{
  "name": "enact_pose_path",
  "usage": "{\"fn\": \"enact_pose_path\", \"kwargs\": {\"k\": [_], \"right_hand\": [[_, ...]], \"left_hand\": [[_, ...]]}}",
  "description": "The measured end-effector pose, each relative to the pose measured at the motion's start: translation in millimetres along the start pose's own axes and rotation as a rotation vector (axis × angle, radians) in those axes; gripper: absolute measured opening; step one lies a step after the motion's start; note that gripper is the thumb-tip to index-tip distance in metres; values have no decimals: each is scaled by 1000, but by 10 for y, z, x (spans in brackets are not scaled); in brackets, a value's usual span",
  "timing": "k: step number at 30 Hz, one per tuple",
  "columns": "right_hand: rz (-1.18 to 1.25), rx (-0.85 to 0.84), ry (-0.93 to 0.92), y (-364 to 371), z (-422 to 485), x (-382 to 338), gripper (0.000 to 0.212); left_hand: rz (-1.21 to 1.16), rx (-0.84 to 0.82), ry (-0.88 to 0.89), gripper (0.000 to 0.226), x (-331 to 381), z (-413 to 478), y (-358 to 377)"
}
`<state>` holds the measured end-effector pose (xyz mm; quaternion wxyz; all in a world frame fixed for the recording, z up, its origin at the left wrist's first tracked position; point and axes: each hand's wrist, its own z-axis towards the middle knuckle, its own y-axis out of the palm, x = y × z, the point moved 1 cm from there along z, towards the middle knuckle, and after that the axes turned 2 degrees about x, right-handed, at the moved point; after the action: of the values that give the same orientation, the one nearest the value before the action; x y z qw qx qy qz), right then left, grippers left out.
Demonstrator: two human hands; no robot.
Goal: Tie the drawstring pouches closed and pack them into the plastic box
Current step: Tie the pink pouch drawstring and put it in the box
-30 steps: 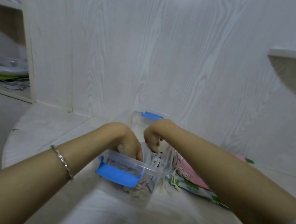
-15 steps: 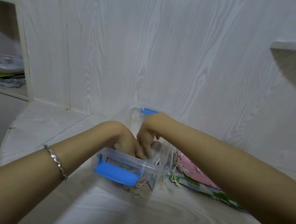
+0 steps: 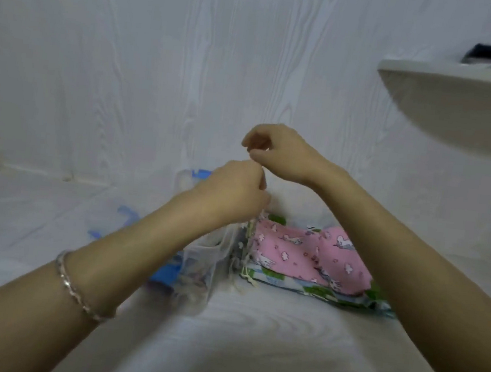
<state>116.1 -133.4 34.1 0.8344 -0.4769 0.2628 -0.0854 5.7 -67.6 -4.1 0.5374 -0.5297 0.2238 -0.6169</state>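
Below the curled fingers of left hand point(image 3: 233, 192) and right hand point(image 3: 281, 153), grasp unclear, the plastic box point(image 3: 203, 261) looks partly filled, while pouches point(image 3: 307, 253) right of them lie unpacked

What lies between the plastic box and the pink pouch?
Head view: between the plastic box and the pink pouch lies a strip of grey patterned fabric with cream drawstrings.

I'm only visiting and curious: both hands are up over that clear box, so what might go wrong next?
The left hand and right hand hover close together above the plastic box; coming down, an arm might knock that light box askew. Loose drawstrings lie between the box and the pink pouch and could snag. Whether either hand pinches a string is unclear.
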Motion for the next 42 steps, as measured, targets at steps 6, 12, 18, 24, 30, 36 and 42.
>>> {"fn": "enact_pose_path", "kwargs": {"k": [6, 12, 18, 24, 30, 36, 42], "right_hand": [[53, -105, 210, 13, -877, 731, 23], [162, -169, 299, 161, -1552, 1146, 22], [207, -77, 301, 339, -1716, 1269, 35], [450, 217, 144, 576, -1583, 1001, 48], [555, 507, 208, 399, -1463, 1015, 28], [549, 651, 134, -204, -1378, 852, 24], [521, 699, 116, -447, -1469, 720, 30]], "left_hand": [[406, -247, 43, 29, 401, -121, 1023], [616, -184, -66, 28, 114, 10, 1521], [428, 94, 34, 16, 67, 53, 1524], [-624, 217, -6, 4, 416, -7, 1203], [-810, 16, -247, 39, 418, -223, 1022], [-1035, -438, -545, 74, 621, -439, 890], [-922, -402, -276, 123, 901, -779, 879]]}}
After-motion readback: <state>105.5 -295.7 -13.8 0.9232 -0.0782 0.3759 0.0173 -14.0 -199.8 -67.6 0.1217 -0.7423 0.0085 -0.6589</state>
